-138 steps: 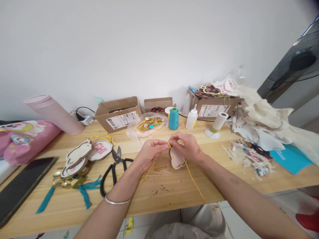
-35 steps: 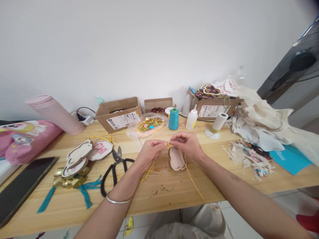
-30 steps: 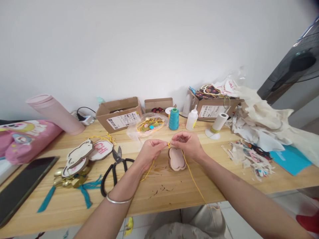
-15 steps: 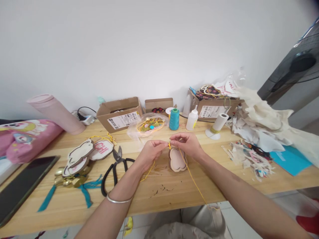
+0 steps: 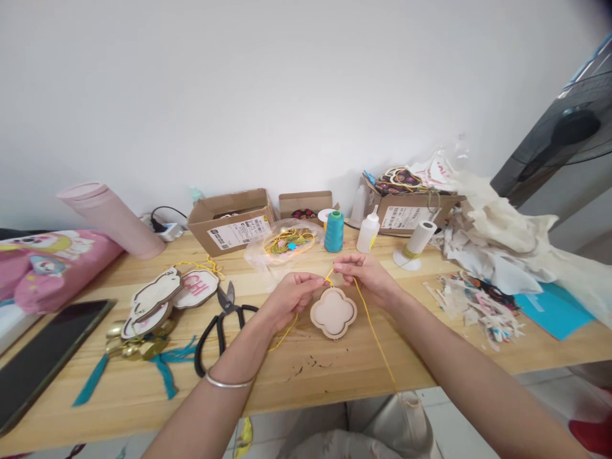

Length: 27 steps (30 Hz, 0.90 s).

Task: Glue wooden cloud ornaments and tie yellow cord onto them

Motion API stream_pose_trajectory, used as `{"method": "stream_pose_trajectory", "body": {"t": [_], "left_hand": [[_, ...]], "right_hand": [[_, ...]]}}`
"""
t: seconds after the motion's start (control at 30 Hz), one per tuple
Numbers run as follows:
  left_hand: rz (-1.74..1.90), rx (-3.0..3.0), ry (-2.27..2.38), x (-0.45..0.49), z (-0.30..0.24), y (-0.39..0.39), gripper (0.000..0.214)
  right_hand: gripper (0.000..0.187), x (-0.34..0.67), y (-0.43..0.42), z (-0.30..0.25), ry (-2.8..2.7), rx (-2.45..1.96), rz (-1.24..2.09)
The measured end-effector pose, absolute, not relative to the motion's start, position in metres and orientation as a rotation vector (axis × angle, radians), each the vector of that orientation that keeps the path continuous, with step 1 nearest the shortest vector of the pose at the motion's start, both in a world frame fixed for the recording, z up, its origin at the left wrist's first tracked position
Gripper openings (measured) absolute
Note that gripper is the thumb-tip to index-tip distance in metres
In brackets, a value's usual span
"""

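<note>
A wooden four-lobed pendant (image 5: 333,312) with a recessed face hangs or rests just below my hands, a yellow cord (image 5: 372,322) tied at its top. My left hand (image 5: 297,294) pinches the cord near the knot, left of the pendant's top. Slightly higher and to the right, my right hand (image 5: 364,274) pinches the cord too, and a short stretch of it runs between the fingertips. One long tail drops from my right hand past the table's front edge; another runs under my left hand. Black-handled scissors (image 5: 224,319) lie beside my left forearm.
Finished-looking wooden plaques (image 5: 157,293) and gold bells (image 5: 138,347) with teal tassels lie left, near a phone (image 5: 52,357). Behind stand cardboard boxes (image 5: 229,220), a teal thread spool (image 5: 333,232) and a glue bottle (image 5: 368,231). Fabric scraps (image 5: 482,309) are at right.
The pendant has turned to face me more fully and shifted slightly left and down. My right hand has moved a little right, widening the gap between my fingertips.
</note>
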<state>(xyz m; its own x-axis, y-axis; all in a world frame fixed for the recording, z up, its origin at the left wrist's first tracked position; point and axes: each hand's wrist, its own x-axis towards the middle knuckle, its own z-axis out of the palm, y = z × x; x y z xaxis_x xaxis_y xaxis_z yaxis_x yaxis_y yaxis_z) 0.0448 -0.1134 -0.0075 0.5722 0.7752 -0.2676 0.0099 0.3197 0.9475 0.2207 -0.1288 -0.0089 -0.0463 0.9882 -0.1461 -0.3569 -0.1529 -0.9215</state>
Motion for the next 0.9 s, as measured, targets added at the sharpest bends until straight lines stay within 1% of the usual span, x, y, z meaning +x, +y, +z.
{"method": "stream_pose_trajectory", "body": {"t": [0.17, 0.27, 0.37, 0.57, 0.67, 0.8, 0.9], "left_hand": [[0.714, 1.066, 0.865, 0.045, -0.013, -0.11, 0.033], [0.771, 1.078, 0.869, 0.047, -0.018, -0.109, 0.032], [0.762, 1.151, 0.882, 0.049, -0.018, -0.112, 0.031], [0.725, 1.253, 0.944, 0.052, -0.011, -0.117, 0.027], [0.712, 1.233, 0.945, 0.052, -0.012, -0.117, 0.029], [0.701, 1.215, 0.895, 0.052, -0.013, -0.118, 0.026], [0.692, 1.216, 0.875, 0.052, -0.011, -0.118, 0.033]], "right_hand": [[0.015, 0.228, -0.126, -0.007, -0.698, -0.961, 1.515], [0.014, 0.226, -0.13, 0.001, -0.758, -0.924, 1.562], [0.019, 0.22, -0.137, 0.008, -0.884, -0.888, 1.58], [0.03, 0.215, -0.137, 0.001, -0.999, -0.93, 1.425], [0.031, 0.215, -0.137, -0.001, -1.037, -0.931, 1.379], [0.028, 0.208, -0.139, -0.001, -1.154, -0.921, 1.403], [0.032, 0.202, -0.14, -0.007, -1.328, -1.007, 1.276]]}}
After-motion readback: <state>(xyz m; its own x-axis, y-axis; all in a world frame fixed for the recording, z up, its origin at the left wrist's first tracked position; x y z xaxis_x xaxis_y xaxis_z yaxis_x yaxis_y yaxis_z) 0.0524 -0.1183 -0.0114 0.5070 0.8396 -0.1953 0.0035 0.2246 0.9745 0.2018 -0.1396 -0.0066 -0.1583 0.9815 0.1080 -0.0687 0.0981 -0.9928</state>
